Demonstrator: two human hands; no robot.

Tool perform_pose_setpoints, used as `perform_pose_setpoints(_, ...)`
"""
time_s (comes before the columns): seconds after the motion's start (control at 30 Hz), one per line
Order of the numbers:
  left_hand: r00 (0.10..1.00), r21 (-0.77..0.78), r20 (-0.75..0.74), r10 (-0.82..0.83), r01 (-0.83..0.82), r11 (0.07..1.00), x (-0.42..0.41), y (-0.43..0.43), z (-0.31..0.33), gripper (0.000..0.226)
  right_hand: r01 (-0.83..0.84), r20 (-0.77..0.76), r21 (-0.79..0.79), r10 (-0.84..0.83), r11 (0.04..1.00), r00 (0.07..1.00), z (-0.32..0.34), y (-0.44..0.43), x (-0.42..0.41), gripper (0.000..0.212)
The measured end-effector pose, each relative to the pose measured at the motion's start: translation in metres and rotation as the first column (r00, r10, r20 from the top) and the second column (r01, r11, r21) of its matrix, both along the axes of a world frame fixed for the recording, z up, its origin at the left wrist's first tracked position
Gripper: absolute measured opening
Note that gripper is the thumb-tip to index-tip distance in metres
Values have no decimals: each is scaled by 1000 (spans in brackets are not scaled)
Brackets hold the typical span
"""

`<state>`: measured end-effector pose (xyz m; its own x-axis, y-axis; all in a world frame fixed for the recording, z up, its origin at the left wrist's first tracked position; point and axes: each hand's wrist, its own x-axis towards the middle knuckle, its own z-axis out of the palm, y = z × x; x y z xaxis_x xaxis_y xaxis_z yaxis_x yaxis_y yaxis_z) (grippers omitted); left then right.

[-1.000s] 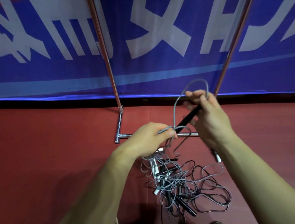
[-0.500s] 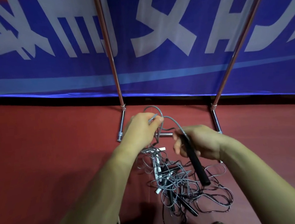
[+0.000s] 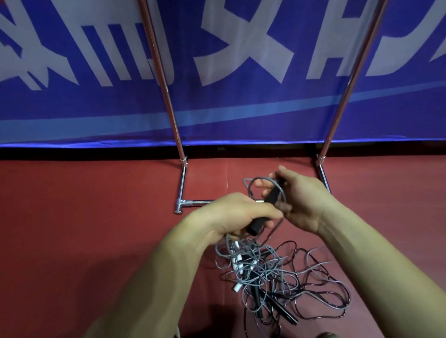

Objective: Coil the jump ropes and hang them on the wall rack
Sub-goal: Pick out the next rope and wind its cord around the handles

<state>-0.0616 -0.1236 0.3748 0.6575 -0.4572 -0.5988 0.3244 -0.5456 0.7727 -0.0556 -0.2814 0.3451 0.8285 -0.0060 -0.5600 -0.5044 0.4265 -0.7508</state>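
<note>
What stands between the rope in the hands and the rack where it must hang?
Nothing solid. Both hands hold the black handle, but its grey cord runs into the tangled pile below; the rack posts stand behind.

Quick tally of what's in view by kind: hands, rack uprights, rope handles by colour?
Hands: 2, left and right
Rack uprights: 2
Black handles: at least 3
White handles: at least 2
Total: at least 9; the tangle may hide more.
</note>
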Motion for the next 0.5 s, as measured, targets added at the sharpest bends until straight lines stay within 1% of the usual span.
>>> perform_pose_setpoints(0.03,999,16,-21,40,-39,999,3,4,-1,32,-119,2,-254,123,960,992,4,-7,-2,38)
perform_pose_setpoints(0.07,997,34,-54,63,-61,998,7,10,0,34,-256,-59,-526,265,811,962,7,-15,-5,49)
perform_pose_setpoints(0.1,995,67,-86,56,-50,996,10,17,0,36,-372,-137,-687,392,624,910,10,-24,-8,58)
perform_pose_setpoints(0.13,994,116,-111,26,-13,993,13,23,1,38,-459,-190,-726,492,512,850,12,-33,-12,61)
perform_pose_setpoints(0.17,992,177,-126,-19,41,983,14,30,1,40,-504,-168,-673,552,540,817,14,-39,-16,58)
perform_pose_setpoints(0.2,988,238,-137,-65,97,966,14,35,2,42,-497,-77,-580,564,646,822,16,-45,-17,50)
perform_pose_setpoints(0.23,983,288,-145,-113,152,946,13,40,3,42,-428,43,-485,510,762,859,17,-47,-16,42)
perform_pose_setpoints(0.27,976,321,-152,-158,200,926,12,44,4,41,-315,139,-422,404,850,904,14,-48,-13,37)
perform_pose_setpoints(0.3,967,337,-160,-200,244,909,11,49,6,40,-178,191,-403,273,898,943,10,-48,-9,36)
perform_pose_setpoints(0.33,957,339,-168,-235,280,898,11,53,9,37,-44,210,-424,145,905,967,3,-50,-3,37)
perform_pose_setpoints(0.37,947,333,-173,-270,314,889,11,57,12,36,52,207,-481,55,875,977,-4,-52,1,38)
perform_pose_setpoints(0.4,938,322,-170,-302,343,882,10,60,16,36,101,191,-574,13,813,981,-12,-56,3,40)
perform_pose_setpoints(0.47,926,250,-159,-344,374,893,9,66,24,37,94,127,-796,13,597,992,-28,-67,4,41)
perform_pose_setpoints(0.5,926,185,-159,-343,370,911,9,69,27,34,50,75,-864,30,502,997,-37,-72,5,40)
